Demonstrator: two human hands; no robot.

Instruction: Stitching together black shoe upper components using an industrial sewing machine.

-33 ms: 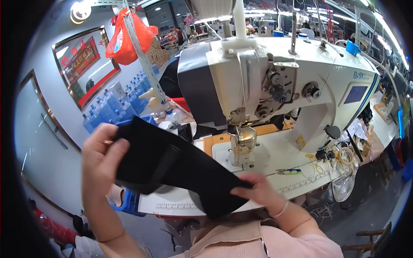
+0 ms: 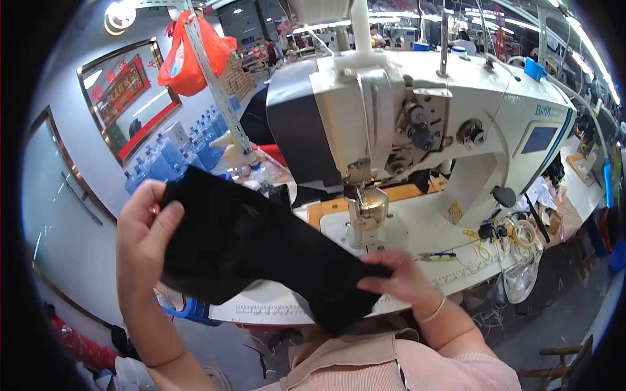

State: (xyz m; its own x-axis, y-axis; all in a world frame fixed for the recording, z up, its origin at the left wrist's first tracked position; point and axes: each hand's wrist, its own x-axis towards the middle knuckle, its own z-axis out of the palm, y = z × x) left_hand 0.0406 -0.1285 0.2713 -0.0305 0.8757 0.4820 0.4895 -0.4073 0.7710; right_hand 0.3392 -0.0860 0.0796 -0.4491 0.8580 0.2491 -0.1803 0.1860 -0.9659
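Left hand [image 2: 145, 236] and right hand [image 2: 399, 279] each grip an end of black fabric [image 2: 261, 251], held above the worktop's [image 2: 417, 228] front edge, before the sewing machine [image 2: 417, 124]

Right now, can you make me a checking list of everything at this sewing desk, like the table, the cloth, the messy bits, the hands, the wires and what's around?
Surface: white sewing table, with an orange panel behind the needle.
Job's things: black fabric piece, held up in front of the white sewing machine.
Clutter: small pen-like tool; clear plastic bag hanging at the table edge.
Grippers: left hand grips the fabric's upper left end; right hand pinches its lower right end.
Cables: tangled wires at the table's right.
Surroundings: orange plastic bag on a metal post; blue water bottles; framed board on the wall.
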